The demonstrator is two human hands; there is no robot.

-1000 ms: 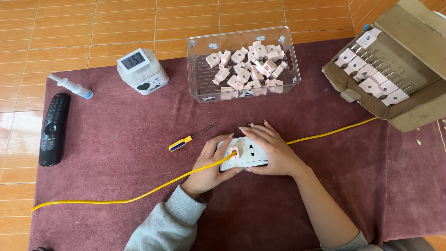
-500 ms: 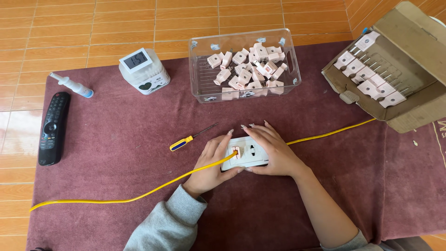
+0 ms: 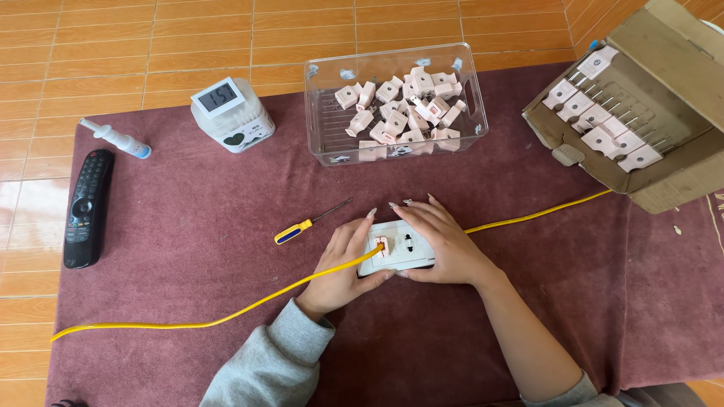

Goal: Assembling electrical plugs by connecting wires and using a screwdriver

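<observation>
We see only the centre of the white socket plate (image 3: pixel 398 246); our left hand (image 3: pixel 343 264) covers its left end and our right hand (image 3: pixel 445 245) its right edge. The yellow cable (image 3: pixel 226 318) vanishes under both hands, so we cannot tell whether it is one run. The cardboard box (image 3: pixel 664 113) is cut off at the right edge. The pieces in the clear bin (image 3: pixel 467 113) overlap too much to count.

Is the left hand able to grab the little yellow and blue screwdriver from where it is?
Probably yes. The yellow and blue screwdriver lies just beside the left hand on bare maroon cloth, nothing between them.
</observation>
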